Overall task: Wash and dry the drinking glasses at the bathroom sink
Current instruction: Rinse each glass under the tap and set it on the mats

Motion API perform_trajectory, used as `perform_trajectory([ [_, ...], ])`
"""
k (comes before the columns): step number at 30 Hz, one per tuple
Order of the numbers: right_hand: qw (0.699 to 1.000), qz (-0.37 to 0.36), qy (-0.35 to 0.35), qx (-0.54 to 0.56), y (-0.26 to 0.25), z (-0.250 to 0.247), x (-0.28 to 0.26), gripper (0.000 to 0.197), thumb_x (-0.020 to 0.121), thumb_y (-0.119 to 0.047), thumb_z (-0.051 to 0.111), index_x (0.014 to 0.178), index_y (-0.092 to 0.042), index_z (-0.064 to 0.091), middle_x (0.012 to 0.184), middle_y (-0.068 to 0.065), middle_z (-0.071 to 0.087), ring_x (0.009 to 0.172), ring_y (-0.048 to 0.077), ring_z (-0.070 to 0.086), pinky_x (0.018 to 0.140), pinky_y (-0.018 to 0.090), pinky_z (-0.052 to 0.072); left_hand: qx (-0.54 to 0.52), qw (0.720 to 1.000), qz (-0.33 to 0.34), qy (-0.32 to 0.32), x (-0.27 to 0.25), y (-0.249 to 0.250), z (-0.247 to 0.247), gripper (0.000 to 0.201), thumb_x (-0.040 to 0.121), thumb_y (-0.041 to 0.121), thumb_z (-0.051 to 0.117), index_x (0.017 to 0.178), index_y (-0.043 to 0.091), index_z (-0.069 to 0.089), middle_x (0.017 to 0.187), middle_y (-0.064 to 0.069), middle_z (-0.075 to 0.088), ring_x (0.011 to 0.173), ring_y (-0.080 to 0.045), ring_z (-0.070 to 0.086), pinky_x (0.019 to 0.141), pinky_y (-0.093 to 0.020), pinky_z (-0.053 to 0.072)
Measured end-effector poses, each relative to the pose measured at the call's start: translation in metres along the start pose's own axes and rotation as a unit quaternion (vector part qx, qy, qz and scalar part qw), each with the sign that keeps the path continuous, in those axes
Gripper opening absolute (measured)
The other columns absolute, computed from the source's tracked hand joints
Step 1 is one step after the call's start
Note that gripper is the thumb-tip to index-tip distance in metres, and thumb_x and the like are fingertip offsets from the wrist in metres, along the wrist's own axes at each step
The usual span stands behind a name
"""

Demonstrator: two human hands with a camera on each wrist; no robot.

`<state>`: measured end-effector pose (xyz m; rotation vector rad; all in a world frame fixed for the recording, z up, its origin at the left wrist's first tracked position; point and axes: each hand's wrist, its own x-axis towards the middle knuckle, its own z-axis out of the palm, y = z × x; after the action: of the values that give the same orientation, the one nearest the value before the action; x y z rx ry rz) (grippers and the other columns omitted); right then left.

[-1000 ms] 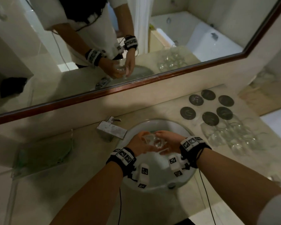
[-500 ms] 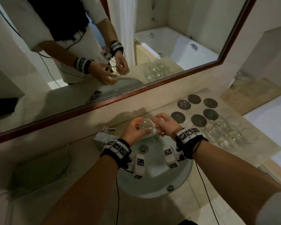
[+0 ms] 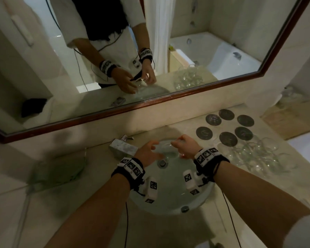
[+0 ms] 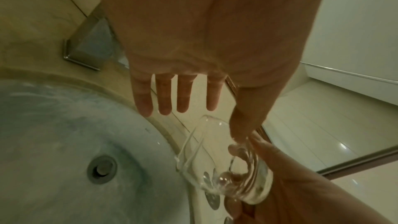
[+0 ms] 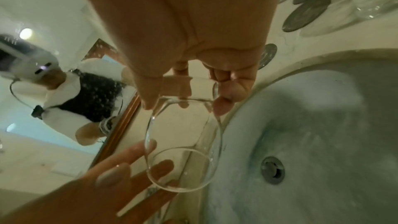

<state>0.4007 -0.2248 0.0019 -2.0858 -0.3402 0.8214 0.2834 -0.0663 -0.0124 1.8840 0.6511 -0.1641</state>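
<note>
Over the back of the sink (image 3: 170,203), near the drain (image 3: 162,163), I hold a clear drinking glass (image 5: 183,135) on its side, its open mouth toward my left. My right hand (image 3: 183,146) has the grip: thumb and curled fingers pinch the glass at its base end. My left hand (image 3: 148,153) is spread, its fingers (image 4: 163,94) straight and apart, beside the rim; whether they touch it I cannot tell. The faucet (image 3: 123,146) stands just left of my left hand. On the surface to my right lie dark round coasters (image 3: 227,138) and a cluster of clear glasses (image 3: 254,154).
</note>
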Motion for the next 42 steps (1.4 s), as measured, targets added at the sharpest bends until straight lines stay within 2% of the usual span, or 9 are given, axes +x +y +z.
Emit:
perform_trajectory([
  [6,0.983,0.044,-0.081,0.157,0.01,-0.059,-0.034,0.033,0.099,-0.042,0.054,0.117,-0.015,0.057,0.1,0.006,0.062,0.088,0.021,0.06,0.063,0.024,0.057,-0.063,0.998,0.014,-0.008,-0.018,0.05,0.049,0.061,0.08,0.013,0.078,0.133,0.022,0.049,0.114,-0.001,0.051,0.106,-0.021,0.055,0.072,-0.024,0.047],
  [8,0.977,0.067,-0.096,0.179,0.021,-0.08,-0.044,0.038,0.099,-0.048,0.05,0.112,-0.014,0.06,0.094,0.007,0.063,0.081,0.021,0.06,0.049,0.018,0.051,-0.113,0.993,-0.007,-0.022,-0.024,0.067,0.071,0.065,0.076,0.013,0.081,0.129,0.031,0.047,0.117,-0.006,0.052,0.111,-0.031,0.058,0.073,-0.032,0.05],
  [11,0.956,0.11,-0.125,0.243,0.043,-0.104,-0.05,0.057,0.094,-0.059,0.052,0.114,-0.007,0.065,0.075,0.011,0.066,0.058,0.022,0.061,0.05,0.027,0.047,-0.152,0.988,-0.013,-0.018,-0.032,0.09,0.106,0.059,0.081,0.007,0.076,0.127,0.027,0.046,0.117,-0.013,0.051,0.1,-0.036,0.062,0.072,-0.041,0.053],
  [18,0.99,-0.01,-0.13,-0.048,0.085,-0.181,-0.065,0.027,0.101,-0.039,0.046,0.115,-0.022,0.061,0.105,0.01,0.067,0.063,0.021,0.064,0.052,0.025,0.046,-0.051,0.998,-0.021,0.042,-0.042,0.124,0.195,0.058,0.074,0.019,0.083,0.121,0.031,0.051,0.111,-0.007,0.053,0.089,-0.026,0.064,0.075,-0.04,0.059],
  [23,0.989,-0.035,-0.14,-0.039,0.109,-0.217,-0.066,0.029,0.098,-0.035,0.053,0.107,-0.011,0.065,0.1,0.011,0.065,0.064,0.024,0.066,0.06,0.032,0.055,0.072,0.997,0.011,0.037,-0.036,0.137,0.252,0.067,0.067,0.022,0.087,0.123,0.031,0.051,0.105,0.007,0.052,0.097,-0.02,0.059,0.083,-0.04,0.057],
  [27,0.976,-0.049,-0.171,-0.123,0.128,-0.232,-0.067,0.022,0.09,-0.024,0.065,0.104,-0.006,0.068,0.089,0.011,0.069,0.069,0.024,0.07,0.06,0.03,0.058,0.115,0.992,0.017,0.039,-0.027,0.132,0.284,0.077,0.061,0.027,0.089,0.126,0.031,0.049,0.12,-0.002,0.054,0.104,-0.018,0.056,0.083,-0.033,0.053],
  [32,0.961,-0.057,-0.153,-0.221,0.152,-0.233,-0.062,0.017,0.085,-0.011,0.06,0.068,-0.006,0.058,0.068,0.015,0.061,0.077,0.037,0.071,0.064,0.04,0.059,0.12,0.992,-0.03,0.039,-0.019,0.115,0.316,0.089,0.062,0.03,0.089,0.137,0.021,0.041,0.128,-0.001,0.051,0.108,-0.016,0.054,0.083,-0.026,0.045],
  [38,0.943,-0.049,-0.102,-0.312,0.181,-0.229,-0.055,0.026,0.087,-0.018,0.066,0.11,-0.006,0.069,0.106,0.011,0.07,0.096,0.025,0.067,0.085,0.037,0.056,0.114,0.991,-0.053,0.048,-0.014,0.102,0.347,0.089,0.062,0.026,0.09,0.137,0.021,0.043,0.134,0.004,0.049,0.117,-0.016,0.052,0.087,-0.024,0.042],
  [42,0.931,-0.057,-0.089,-0.348,0.192,-0.231,-0.049,0.021,0.088,-0.021,0.064,0.107,-0.016,0.071,0.103,0.003,0.07,0.095,0.022,0.066,0.077,0.029,0.051,0.113,0.99,-0.056,0.062,-0.01,0.095,0.359,0.091,0.06,0.025,0.091,0.137,0.022,0.042,0.134,0.003,0.049,0.117,-0.016,0.053,0.089,-0.024,0.043],
])
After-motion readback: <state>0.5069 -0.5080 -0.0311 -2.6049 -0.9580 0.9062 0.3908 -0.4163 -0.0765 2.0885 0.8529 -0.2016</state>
